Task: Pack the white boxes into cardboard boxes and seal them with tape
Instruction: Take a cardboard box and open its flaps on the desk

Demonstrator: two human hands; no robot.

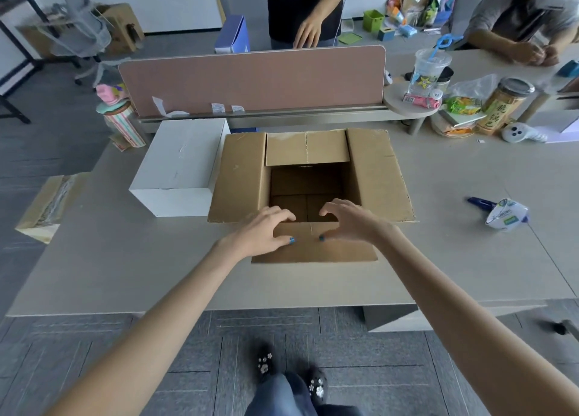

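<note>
While both bare hands rest on the near flap of the open brown cardboard box (310, 193), the left hand (263, 231) and right hand (347, 220) press it down with thumbs on top and fingers curled over its inner edge, gripping nothing else. Its other three flaps are folded outward and its inside is bare. Just left of it, touching, stands the closed white rectangular box (181, 165) on the grey table (454, 259). Well to the right lies a blue-handled tape dispenser (501, 215)
</note>
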